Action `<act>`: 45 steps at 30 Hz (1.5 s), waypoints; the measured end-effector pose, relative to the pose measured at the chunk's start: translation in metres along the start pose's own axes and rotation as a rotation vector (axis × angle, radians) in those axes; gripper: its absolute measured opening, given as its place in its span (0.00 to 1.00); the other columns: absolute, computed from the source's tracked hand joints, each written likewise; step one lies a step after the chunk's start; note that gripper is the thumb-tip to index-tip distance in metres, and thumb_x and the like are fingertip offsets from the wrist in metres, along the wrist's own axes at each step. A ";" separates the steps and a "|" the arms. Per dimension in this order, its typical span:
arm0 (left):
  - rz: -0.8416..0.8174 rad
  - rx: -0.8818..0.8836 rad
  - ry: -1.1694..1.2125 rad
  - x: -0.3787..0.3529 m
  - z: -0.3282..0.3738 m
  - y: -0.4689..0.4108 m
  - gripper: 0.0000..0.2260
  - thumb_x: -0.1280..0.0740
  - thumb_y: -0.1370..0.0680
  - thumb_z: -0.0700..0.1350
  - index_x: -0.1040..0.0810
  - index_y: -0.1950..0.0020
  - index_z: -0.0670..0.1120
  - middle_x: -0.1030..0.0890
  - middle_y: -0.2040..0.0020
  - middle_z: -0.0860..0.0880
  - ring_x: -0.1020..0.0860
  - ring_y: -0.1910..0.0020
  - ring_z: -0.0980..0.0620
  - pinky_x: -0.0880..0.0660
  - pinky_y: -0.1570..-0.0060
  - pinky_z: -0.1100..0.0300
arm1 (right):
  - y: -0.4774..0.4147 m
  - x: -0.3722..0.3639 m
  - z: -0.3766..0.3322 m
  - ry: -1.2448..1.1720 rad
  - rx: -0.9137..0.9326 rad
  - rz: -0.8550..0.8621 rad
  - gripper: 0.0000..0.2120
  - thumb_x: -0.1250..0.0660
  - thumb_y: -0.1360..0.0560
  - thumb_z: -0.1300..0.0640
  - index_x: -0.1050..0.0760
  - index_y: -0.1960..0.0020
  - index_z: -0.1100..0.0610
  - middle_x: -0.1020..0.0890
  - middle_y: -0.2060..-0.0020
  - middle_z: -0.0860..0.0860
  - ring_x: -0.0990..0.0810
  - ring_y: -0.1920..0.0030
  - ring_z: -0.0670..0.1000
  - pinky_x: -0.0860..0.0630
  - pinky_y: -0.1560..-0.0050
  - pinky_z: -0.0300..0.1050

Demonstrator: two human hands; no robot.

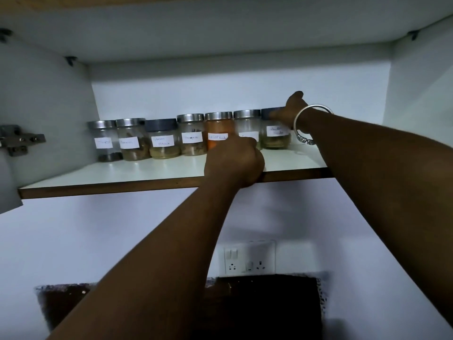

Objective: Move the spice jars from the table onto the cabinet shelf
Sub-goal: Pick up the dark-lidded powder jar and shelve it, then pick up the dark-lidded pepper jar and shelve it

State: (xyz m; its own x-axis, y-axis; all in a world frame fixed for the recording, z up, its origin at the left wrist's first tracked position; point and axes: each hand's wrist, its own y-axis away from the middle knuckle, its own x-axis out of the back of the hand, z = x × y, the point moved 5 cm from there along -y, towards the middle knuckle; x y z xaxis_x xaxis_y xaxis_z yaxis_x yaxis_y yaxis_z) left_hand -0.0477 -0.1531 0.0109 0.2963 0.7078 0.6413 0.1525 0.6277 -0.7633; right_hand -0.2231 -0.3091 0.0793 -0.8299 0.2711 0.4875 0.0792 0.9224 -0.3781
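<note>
Head view: seven round glass jars (191, 134) in a row at back of laminate shelf (122, 176). Right grip (291, 109) grasps dark lid (268, 112) of end jar (275, 137); left grip (234, 160) clenched nr front edge, hold unclear.

Seven labelled spice jars (191, 134) stand upright in a row toward the back edge of the shelf (122, 175) — lids on.
</note>
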 end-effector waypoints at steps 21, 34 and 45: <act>0.068 0.052 0.039 0.008 0.003 0.006 0.13 0.41 0.20 0.48 0.28 0.65 0.48 0.25 0.64 0.49 0.28 0.62 0.47 0.41 0.68 0.58 | 0.093 0.000 0.006 0.263 -0.087 -0.309 0.19 0.28 0.23 0.43 0.21 0.39 0.55 0.22 0.36 0.57 0.20 0.41 0.57 0.21 0.38 0.53; 0.099 -0.187 0.522 0.039 0.053 0.090 0.11 0.39 0.20 0.34 0.19 0.42 0.36 0.16 0.50 0.40 0.20 0.50 0.42 0.25 0.49 0.47 | 0.297 -0.009 -0.003 0.452 0.489 0.046 0.23 0.33 0.22 0.48 0.25 0.31 0.58 0.19 0.41 0.60 0.20 0.40 0.61 0.22 0.42 0.54; -0.101 0.076 0.678 -0.068 0.068 0.363 0.14 0.40 0.17 0.42 0.19 0.37 0.38 0.16 0.42 0.40 0.18 0.44 0.45 0.23 0.41 0.56 | 0.484 -0.122 0.203 0.096 0.590 0.081 0.18 0.35 0.23 0.61 0.24 0.37 0.70 0.22 0.37 0.67 0.23 0.35 0.66 0.26 0.32 0.59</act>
State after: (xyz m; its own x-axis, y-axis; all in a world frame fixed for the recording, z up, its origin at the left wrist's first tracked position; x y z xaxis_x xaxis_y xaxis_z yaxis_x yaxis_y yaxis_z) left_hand -0.0764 0.0493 -0.3046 0.8121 0.3014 0.4997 0.1513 0.7183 -0.6791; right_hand -0.1958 0.0480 -0.3226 -0.7786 0.3825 0.4974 -0.2026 0.5970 -0.7762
